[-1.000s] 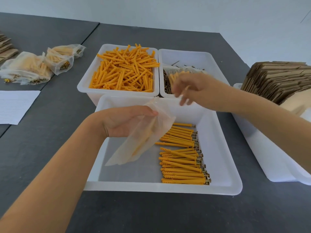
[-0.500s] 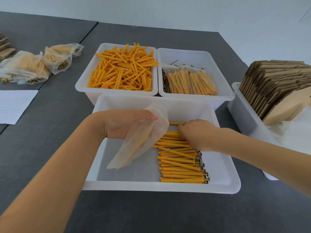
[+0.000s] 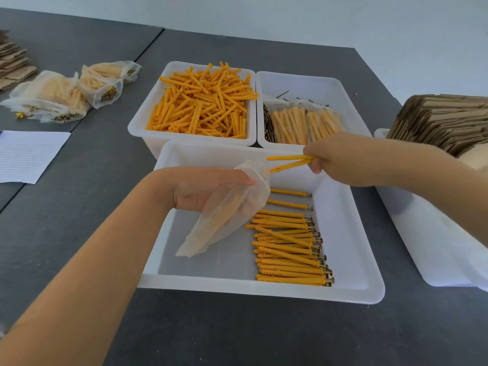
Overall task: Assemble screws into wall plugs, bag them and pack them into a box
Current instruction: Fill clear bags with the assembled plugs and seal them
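My left hand (image 3: 208, 190) holds a clear plastic bag (image 3: 224, 215) by its mouth over the near white tray (image 3: 264, 291); a few orange plugs show inside the bag. My right hand (image 3: 340, 159) pinches two orange wall plugs (image 3: 289, 161) by their screw ends, their tips pointing left at the bag's mouth. A row of assembled plugs with screws (image 3: 287, 249) lies in the tray's right half.
Behind stand a tray of loose orange plugs (image 3: 200, 107) and a tray with screws and filled bags (image 3: 303, 120). Flat cardboard boxes (image 3: 443, 120) stand in a bin at right. More filled bags (image 3: 52, 99) and a lined sheet (image 3: 26, 154) lie at left.
My right hand came down from the back tray to the row of plugs, picked up two and lifted them towards the bag's mouth. My left hand kept the bag in place.
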